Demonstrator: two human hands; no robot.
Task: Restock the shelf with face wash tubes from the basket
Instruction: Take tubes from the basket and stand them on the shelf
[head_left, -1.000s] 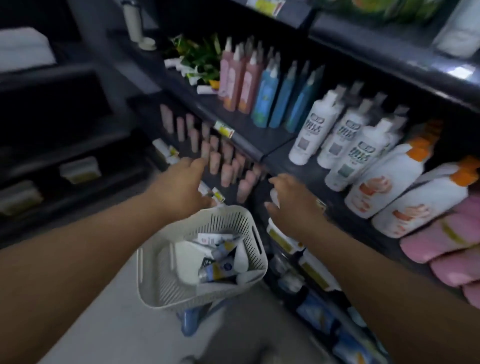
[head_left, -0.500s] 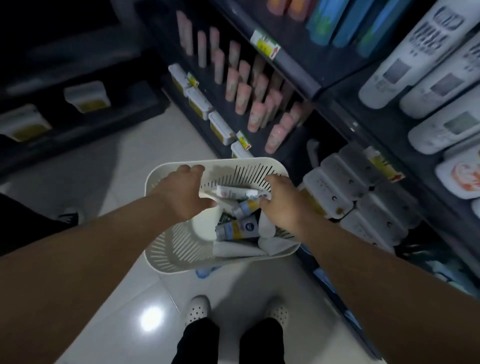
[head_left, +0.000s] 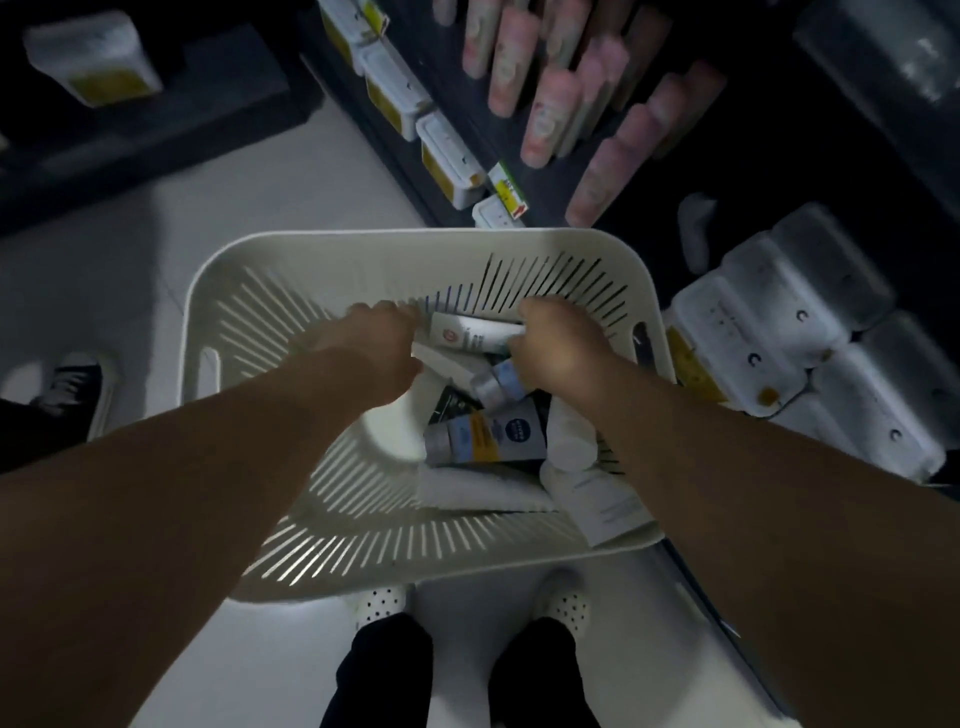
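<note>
One tube (head_left: 474, 334), left hand (head_left: 378, 358), right hand (head_left: 563, 349) gripping

White perforated clogs (head_left: 565, 605) on pale floor (head_left: 270, 208); black sneaker (head_left: 72, 387) far left; white packs (head_left: 810, 338) at right

Left half of basket (head_left: 249, 291) open, tubes (head_left: 488, 441) piled right, shelf (head_left: 405, 171) just beyond rim

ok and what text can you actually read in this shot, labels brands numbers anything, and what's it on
"NIVEA": faint white letters in the round dark-blue badge on the blue and orange tube in the basket.
Red round logo and print on the white tube held by the right hand: too blurred to read.
Print on the yellow shelf tag: blurred.
The pink tubes and white packs: nothing readable.
</note>
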